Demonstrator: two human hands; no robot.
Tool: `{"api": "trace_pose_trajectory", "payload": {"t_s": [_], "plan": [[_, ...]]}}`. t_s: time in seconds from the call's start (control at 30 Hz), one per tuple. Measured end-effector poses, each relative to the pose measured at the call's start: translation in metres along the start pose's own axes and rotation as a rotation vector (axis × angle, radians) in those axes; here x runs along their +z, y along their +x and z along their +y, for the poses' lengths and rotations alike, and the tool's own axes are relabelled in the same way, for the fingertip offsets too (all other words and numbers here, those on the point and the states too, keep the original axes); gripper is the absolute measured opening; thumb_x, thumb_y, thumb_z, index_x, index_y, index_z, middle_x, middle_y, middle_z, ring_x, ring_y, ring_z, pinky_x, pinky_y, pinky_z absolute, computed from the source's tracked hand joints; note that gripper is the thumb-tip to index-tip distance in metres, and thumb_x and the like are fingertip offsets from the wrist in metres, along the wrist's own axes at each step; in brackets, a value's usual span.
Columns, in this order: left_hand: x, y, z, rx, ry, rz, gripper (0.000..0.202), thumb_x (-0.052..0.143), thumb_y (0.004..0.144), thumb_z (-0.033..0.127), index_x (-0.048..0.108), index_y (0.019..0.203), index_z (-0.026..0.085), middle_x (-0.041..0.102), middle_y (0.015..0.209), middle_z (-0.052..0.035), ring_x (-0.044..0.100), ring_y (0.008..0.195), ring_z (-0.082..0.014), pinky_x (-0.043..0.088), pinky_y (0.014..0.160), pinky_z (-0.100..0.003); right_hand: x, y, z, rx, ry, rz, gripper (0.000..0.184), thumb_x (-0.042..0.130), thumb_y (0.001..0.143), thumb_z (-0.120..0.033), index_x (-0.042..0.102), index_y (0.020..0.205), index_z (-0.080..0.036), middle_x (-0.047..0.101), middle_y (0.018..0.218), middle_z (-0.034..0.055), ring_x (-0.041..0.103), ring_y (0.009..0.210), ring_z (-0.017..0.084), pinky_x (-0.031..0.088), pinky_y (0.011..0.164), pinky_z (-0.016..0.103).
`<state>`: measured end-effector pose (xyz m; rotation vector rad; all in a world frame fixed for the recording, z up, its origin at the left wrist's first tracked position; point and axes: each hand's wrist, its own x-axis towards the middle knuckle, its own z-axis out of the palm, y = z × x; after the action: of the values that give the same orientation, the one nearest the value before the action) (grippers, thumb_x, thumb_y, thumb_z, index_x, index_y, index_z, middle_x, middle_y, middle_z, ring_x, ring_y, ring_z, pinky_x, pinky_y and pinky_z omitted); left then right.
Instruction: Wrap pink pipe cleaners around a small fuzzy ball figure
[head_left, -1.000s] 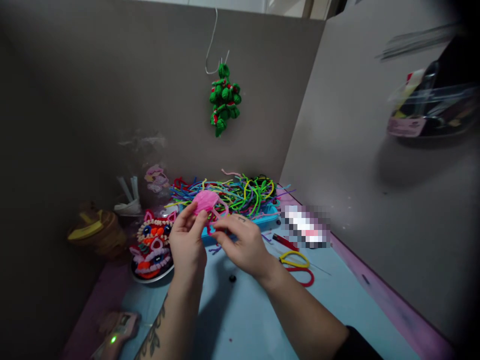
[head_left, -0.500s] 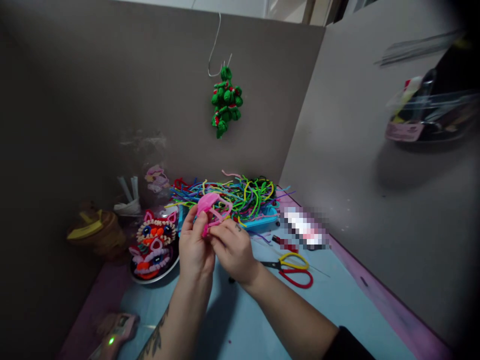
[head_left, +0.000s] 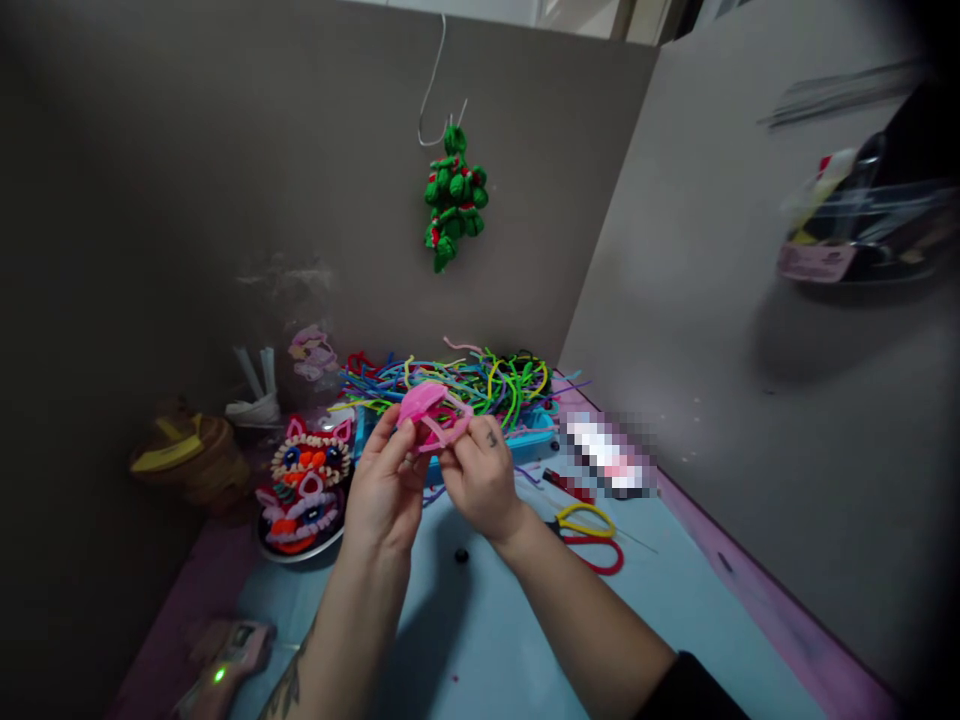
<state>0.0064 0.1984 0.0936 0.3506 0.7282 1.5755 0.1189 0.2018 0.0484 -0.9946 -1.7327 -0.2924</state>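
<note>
A pink pipe-cleaner piece [head_left: 426,402], with a dense rounded side and open loops, is held up between my two hands over the table. My left hand [head_left: 386,480] pinches its left side between thumb and fingers. On the lower right, the closed fingers of my right hand [head_left: 480,475] grip the loop's edge. Just behind the hands lies a blue tray [head_left: 536,440] heaped with many-coloured pipe cleaners [head_left: 457,375]. Part of the pink piece is hidden by my fingers.
Scissors with yellow and red handles [head_left: 592,540] lie to the right, partly behind my right forearm. On the left, a round dish [head_left: 304,553] bears fuzzy animal-face pieces [head_left: 311,465]. A pink device [head_left: 232,655] sits front left; a green ornament [head_left: 455,200] hangs behind.
My right hand has shifted slightly right and up along the pink piece, and its loops now look stretched wider. A small black bit on the table now shows fully.
</note>
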Motion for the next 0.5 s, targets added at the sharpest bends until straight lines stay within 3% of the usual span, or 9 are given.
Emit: {"api": "trace_pose_trajectory", "payload": {"t_s": [0.27,0.37,0.5], "plan": [[0.001,-0.001,-0.013,-0.021,0.035,-0.018,0.035,0.082,0.06,0.011,0.068,0.091,0.019,0.072,0.077,-0.0001,0.065,0.06,-0.0102,0.05,0.055,-0.018,0.006,-0.005,-0.017,0.193,0.096,0.133,0.018,0.051,0.091,-0.022,0.067,0.085,-0.019,0.056,0.078,0.0057,0.054,0.073,0.019,0.047,0.066,0.032],[-0.001,0.001,-0.018,0.089,0.039,-0.034,0.041,0.086,0.057,0.018,0.067,0.094,0.019,0.072,0.078,-0.0007,0.066,0.062,-0.01,0.051,0.059,-0.019,0.006,-0.004,-0.023,0.253,0.226,0.112,0.019,0.051,0.091,-0.022,0.068,0.083,-0.02,0.058,0.079,0.005,0.058,0.074,0.018,0.049,0.067,0.03],[-0.006,0.005,-0.017,0.325,0.105,-0.006,0.045,0.087,0.059,0.027,0.067,0.098,0.018,0.07,0.075,-0.0001,0.067,0.067,-0.0101,0.051,0.066,-0.02,0.0,-0.002,-0.026,0.183,0.342,0.132,0.019,0.051,0.09,-0.018,0.069,0.09,-0.022,0.062,0.081,0.0048,0.061,0.077,0.017,0.052,0.069,0.031]]}}
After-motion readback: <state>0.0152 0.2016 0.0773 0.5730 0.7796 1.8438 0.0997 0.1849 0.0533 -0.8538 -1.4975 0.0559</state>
